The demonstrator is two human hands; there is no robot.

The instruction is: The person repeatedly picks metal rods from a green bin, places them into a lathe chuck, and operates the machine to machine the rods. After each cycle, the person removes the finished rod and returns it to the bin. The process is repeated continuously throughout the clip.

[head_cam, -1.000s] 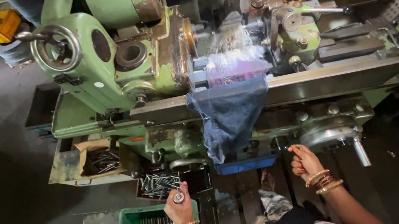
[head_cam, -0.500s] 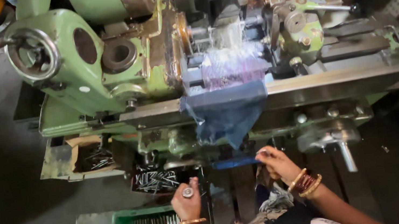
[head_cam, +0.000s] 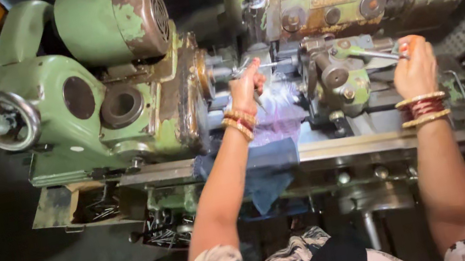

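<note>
Now both hands are up on the green lathe (head_cam: 134, 113), where half a second ago they hung low by the bin of metal pins. The left hand (head_cam: 245, 87) has risen to the spindle nose, its fingers pinched together on a small metal workpiece (head_cam: 238, 72) at the chuck, so the piece sits at the machine's mouth. The right hand (head_cam: 415, 69) has left the lower handwheel and now closes around the orange-tipped lever (head_cam: 381, 53) on the slide. A judgement: loading appears under way, with the lever hand ready to work the slide.
</note>
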